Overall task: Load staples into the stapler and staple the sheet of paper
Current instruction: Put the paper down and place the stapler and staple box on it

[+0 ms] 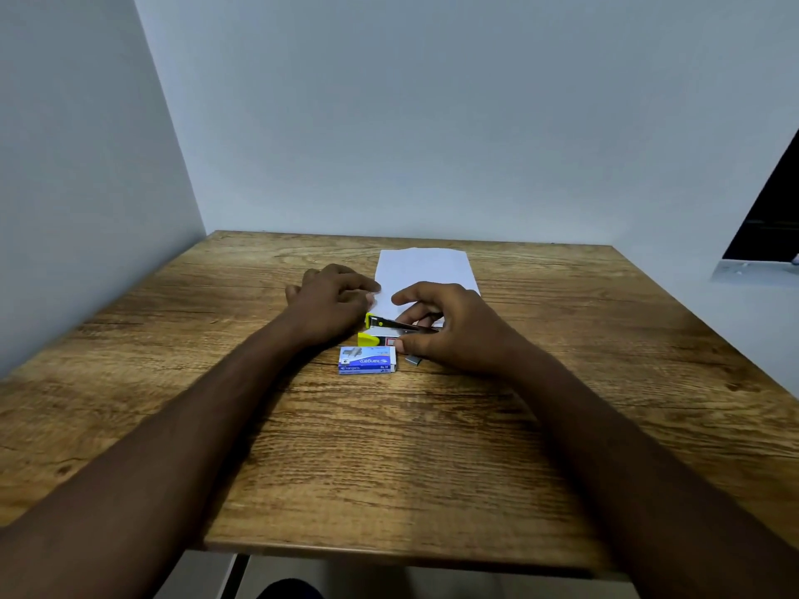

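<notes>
A small yellow and black stapler (382, 328) lies open on the wooden table (432, 447), its metal magazine pointing right. My right hand (449, 326) curls around the stapler's right end, thumb at its near side and fingers behind it. My left hand (333, 296) rests just left of the stapler, fingertips touching the near left corner of a white sheet of paper (426, 268). A blue and white staple box (367, 360) lies in front of the stapler. A grey strip of staples (413, 361) lies beside the box, partly under my right thumb.
The table stands in a corner, with a wall on the left and one behind. A dark monitor (769, 222) on a white surface sits past the table's right edge.
</notes>
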